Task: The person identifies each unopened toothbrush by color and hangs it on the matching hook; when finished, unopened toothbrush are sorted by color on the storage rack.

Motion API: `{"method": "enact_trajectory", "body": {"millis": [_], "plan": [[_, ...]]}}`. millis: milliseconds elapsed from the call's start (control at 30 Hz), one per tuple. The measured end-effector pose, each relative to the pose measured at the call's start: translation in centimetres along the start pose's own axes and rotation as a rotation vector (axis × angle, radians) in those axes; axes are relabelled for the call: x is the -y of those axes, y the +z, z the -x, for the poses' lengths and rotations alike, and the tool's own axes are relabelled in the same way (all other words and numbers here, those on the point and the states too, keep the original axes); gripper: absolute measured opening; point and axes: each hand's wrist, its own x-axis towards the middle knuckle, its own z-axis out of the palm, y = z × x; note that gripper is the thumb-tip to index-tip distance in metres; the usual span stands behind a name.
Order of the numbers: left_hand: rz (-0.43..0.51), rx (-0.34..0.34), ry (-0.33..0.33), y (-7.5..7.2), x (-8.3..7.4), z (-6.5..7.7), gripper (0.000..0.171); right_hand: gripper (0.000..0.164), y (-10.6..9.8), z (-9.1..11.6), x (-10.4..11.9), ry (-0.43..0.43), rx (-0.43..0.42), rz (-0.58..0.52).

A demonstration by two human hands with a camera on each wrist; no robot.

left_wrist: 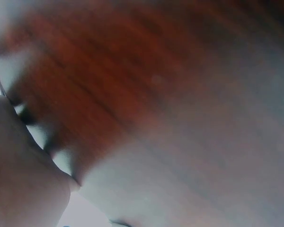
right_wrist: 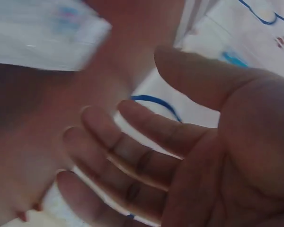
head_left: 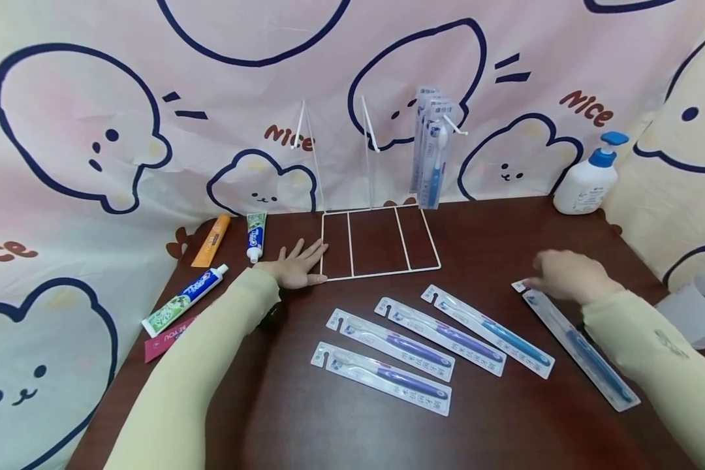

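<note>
My left hand [head_left: 296, 266] lies with spread fingers at the left edge of a white wire display rack [head_left: 350, 245], its fingertips on the base wire. Over the upper end of the rightmost packaged toothbrush [head_left: 581, 346], a blue one, hovers my right hand [head_left: 572, 274]. Its fingers are loosely bent with nothing between them in the right wrist view, where a blister pack [right_wrist: 42, 40] shows apart from them. Several more packaged toothbrushes, purple [head_left: 388, 378] and blue [head_left: 487, 329], lie slanted in front of the rack. Other toothbrush packs [head_left: 437, 156] hang from the rack's right hook.
Toothpaste tubes lie at the left: orange [head_left: 211, 241], small blue-green [head_left: 256, 236], larger green-and-blue [head_left: 184, 300] and a pink one [head_left: 167, 338] partly covered. A pump bottle [head_left: 587, 183] stands at the back right. A translucent cup [head_left: 690, 313] sits behind my right forearm.
</note>
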Motion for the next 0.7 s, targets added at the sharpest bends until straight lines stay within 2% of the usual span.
{"method": "enact_trajectory", "body": {"millis": [167,333,567,700], "plan": [[-0.008,0.004,-0.012,-0.3,0.0,-0.1,0.081,0.061,2.7,2.3,-1.5,0.048,0.048,-0.061],[0.001,0.021,-0.010,-0.2,0.1,-0.3,0.082,0.065,4.1,2.7,-1.9,0.101,0.031,-0.105],[-0.017,0.028,-0.032,0.0,0.5,-0.4,0.081,0.060,4.2,2.0,-2.2,0.134,0.038,-0.115],[-0.001,0.016,-0.008,0.0,0.1,-0.2,0.081,0.063,4.1,2.3,-2.0,0.136,0.038,-0.112]]}}
